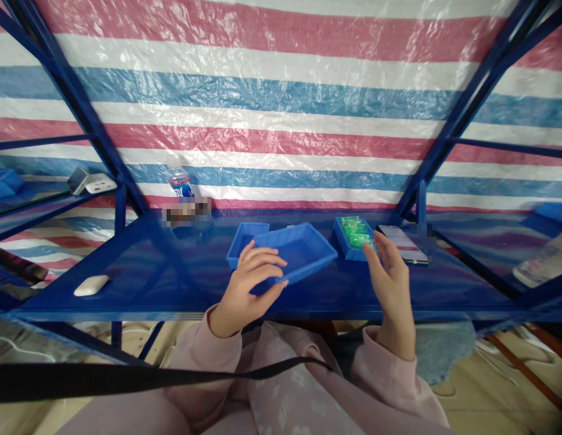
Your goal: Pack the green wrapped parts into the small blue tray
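Observation:
My left hand is held over the near left edge of a wide blue tray, fingers apart and curved, with nothing in them. Whether its fingertips touch the rim cannot be made out. Partly behind that hand stands a smaller blue bin. My right hand is raised with thumb and fingers spread, holding nothing, just in front of another small blue bin. Green packets in clear wrapping fill this bin. The inside of the wide tray shows no items.
A phone lies right of the green packets. At the left are a white mouse and a bottle at the back. Blue metal frame posts rise on both sides. A black strap crosses below the blue table.

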